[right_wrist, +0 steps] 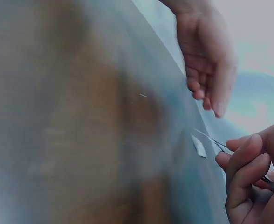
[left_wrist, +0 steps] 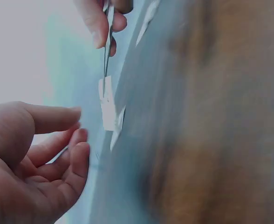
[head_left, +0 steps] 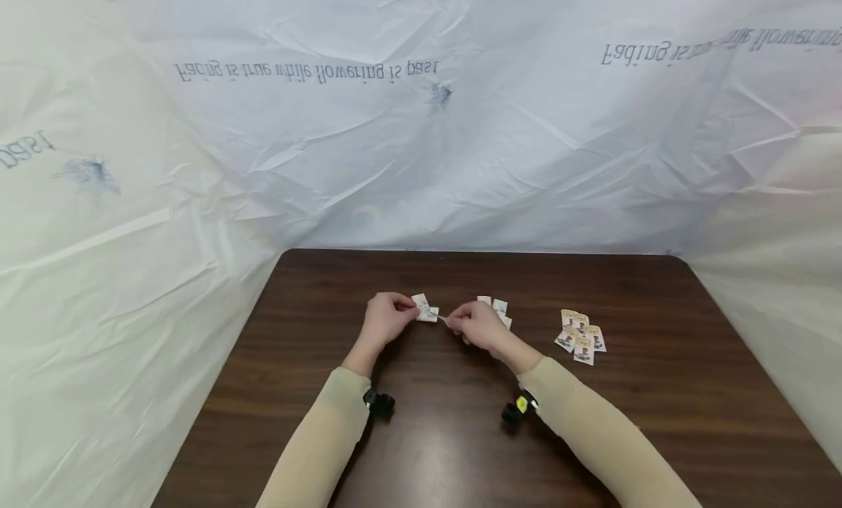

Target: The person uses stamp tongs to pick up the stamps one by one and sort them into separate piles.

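Observation:
Metal tweezers (left_wrist: 107, 51) are pinched between the fingers and thumb of my right hand (head_left: 479, 325). Their tips meet a small white printed piece (left_wrist: 108, 105), flat like a sachet or card; its kind is unclear. A second white piece (left_wrist: 118, 128) lies on the table against it. My left hand (head_left: 388, 319) hovers just left of this small group (head_left: 430, 315), fingers loosely bent and nothing visible in them. The left wrist view shows a gap between the left fingertips (left_wrist: 76, 114) and the white piece.
Beyond my right hand lie several more white pieces (head_left: 501, 307), partly hidden by it. Farther right sits an overlapping cluster of printed pieces (head_left: 580, 336) with yellow tops. The dark wooden table (head_left: 434, 435) meets white plastic sheeting (head_left: 408, 164) at the back.

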{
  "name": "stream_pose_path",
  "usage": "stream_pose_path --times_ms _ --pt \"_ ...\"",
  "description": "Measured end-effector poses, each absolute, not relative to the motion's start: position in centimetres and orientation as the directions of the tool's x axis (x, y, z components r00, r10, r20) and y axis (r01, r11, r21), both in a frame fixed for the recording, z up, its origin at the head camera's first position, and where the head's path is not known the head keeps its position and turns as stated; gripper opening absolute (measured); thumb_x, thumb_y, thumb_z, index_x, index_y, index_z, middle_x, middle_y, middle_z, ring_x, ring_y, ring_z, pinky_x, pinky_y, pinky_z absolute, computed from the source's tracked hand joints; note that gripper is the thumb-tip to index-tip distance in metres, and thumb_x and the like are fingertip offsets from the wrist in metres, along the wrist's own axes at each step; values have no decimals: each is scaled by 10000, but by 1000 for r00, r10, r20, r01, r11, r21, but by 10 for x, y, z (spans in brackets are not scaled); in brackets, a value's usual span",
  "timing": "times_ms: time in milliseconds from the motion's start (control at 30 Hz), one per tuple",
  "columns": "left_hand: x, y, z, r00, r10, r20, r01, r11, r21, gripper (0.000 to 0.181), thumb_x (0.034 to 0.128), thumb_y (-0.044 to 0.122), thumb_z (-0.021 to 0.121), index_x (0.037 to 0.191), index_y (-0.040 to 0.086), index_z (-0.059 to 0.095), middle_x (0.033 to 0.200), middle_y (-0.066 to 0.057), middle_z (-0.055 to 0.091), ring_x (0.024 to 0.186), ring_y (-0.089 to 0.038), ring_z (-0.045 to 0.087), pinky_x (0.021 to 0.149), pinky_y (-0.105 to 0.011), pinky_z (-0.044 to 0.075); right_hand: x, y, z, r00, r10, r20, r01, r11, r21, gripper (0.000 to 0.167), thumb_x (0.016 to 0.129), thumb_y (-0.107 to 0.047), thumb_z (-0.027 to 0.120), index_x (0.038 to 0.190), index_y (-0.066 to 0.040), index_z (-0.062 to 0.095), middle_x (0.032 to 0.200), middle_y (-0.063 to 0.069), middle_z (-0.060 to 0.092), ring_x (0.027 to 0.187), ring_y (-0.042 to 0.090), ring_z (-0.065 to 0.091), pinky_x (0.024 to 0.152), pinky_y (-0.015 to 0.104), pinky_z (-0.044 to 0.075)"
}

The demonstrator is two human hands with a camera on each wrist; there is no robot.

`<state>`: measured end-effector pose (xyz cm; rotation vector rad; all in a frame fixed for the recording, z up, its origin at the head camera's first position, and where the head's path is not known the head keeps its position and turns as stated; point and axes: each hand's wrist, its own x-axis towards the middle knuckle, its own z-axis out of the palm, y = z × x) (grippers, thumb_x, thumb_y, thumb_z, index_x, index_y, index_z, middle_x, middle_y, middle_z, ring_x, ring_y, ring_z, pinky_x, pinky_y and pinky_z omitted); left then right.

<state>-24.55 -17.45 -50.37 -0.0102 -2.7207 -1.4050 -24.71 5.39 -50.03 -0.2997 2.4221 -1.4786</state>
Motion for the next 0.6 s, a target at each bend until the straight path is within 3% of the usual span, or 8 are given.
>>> stream_pose_path --times_ms 267,600 --pt "-218 -147 -504 -989 135 56 136 714 686 76 910 164 847 889 92 835 797 41 746 738 -103 657 717 -312 562 -204 79 -512 -936 -331 -123 -30 422 -906 156 1029 -95 686 992 37 762 723 37 627 497 100 539 531 270 463" --pt "-214 -130 -518 -986 140 91 166 765 622 57 857 108 867 817 98 828 722 53 704 677 -91 614 676 -292 539 -190 88 -517 -947 -292 -131 -15 447 -894 120 1021 -82 694 986 17 753 682 32 624 472 102 539 544 280 467"
